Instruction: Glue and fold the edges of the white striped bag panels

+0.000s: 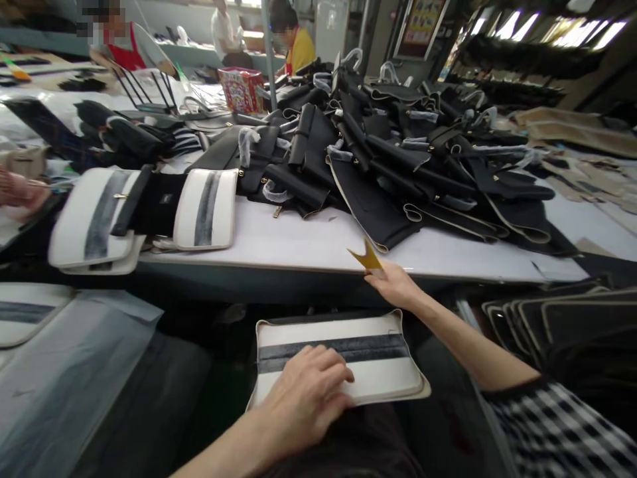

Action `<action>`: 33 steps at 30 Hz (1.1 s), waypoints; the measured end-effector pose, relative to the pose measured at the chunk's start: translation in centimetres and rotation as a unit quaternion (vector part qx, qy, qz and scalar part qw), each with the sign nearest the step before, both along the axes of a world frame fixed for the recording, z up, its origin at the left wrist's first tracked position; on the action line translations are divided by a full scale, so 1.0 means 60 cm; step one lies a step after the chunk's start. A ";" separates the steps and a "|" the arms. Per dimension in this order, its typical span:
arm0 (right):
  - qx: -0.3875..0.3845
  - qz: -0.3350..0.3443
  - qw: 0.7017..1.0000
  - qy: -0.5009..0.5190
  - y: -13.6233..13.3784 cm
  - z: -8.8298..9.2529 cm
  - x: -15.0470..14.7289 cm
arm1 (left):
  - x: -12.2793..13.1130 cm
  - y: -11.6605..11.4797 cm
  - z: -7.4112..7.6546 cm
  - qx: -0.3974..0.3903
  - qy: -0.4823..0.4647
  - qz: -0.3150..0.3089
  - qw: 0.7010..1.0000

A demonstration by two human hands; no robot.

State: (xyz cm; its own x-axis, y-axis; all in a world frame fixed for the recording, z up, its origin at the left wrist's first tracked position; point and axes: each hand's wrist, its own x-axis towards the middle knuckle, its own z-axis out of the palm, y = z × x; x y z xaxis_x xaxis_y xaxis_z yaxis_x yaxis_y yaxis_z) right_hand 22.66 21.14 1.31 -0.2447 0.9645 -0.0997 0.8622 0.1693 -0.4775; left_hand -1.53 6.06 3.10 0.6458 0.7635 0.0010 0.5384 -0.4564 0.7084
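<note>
Across my lap lies a white bag piece (pixel 381 383) with a dark grey stripe and pale edging. My left hand (pixel 318 392) rests on it, fingers loosely bent over its surface and thumb apart from them. Beyond its far right corner, my right hand (pixel 395 285) is closed around a yellow piece with a V-notched end (pixel 369 259), held up near the table's front edge. The lower part of the yellow piece is hidden by my fingers, and its exact kind does not show.
A white worktable (pixel 298 240) runs across in front, heaped with black bags (pixel 383 153). White striped pieces (pixel 206 209) lie at its left. Dark edged panels (pixel 582 318) stand at my right; grey sheeting (pixel 64 372) covers things at my left. Several people work farther back.
</note>
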 end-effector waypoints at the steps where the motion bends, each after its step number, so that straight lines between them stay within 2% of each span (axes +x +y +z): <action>1: 0.002 -0.022 1.000 0.019 -0.035 0.005 0.022 | 0.011 -0.015 -0.003 0.001 0.007 -0.004 1.000; 4: 0.016 -0.096 0.994 0.051 -0.115 0.012 0.074 | 0.039 -0.040 -0.012 0.027 0.036 0.002 0.999; 6: 0.033 -0.135 0.988 0.060 -0.130 0.012 0.094 | 0.054 -0.048 -0.016 0.043 0.053 -0.003 0.998; 10: 0.049 -0.150 0.984 0.080 -0.082 0.016 0.095 | 0.070 -0.058 -0.025 0.038 0.081 -0.019 0.996; 13: 0.039 -0.126 0.986 0.106 -0.048 0.021 0.072 | 0.073 -0.064 -0.031 0.029 0.082 -0.002 0.996; 15: 0.027 -0.099 0.987 0.122 -0.044 0.020 0.059 | 0.075 -0.068 -0.033 0.035 0.082 0.010 0.996; 19: 0.015 -0.088 0.988 0.124 -0.042 0.005 0.049 | 0.085 -0.074 -0.038 0.078 0.085 0.024 0.993; 23: 0.018 -0.098 0.986 0.131 0.010 -0.007 0.031 | 0.100 -0.077 -0.040 0.148 0.060 0.052 0.986; 25: 0.018 -0.092 0.984 0.152 0.038 0.000 0.018 | 0.106 -0.076 -0.040 0.160 0.048 0.065 0.984; 27: 0.017 -0.086 0.980 0.177 0.047 0.013 0.013 | 0.110 -0.074 -0.041 0.140 0.041 0.081 0.986; 30: 0.012 -0.089 0.972 0.216 0.005 0.023 0.035 | 0.113 -0.070 -0.043 0.065 0.035 0.115 0.991; 33: -0.006 -0.144 0.956 0.257 -0.096 0.002 0.085 | 0.115 -0.064 -0.040 0.014 0.030 0.123 0.992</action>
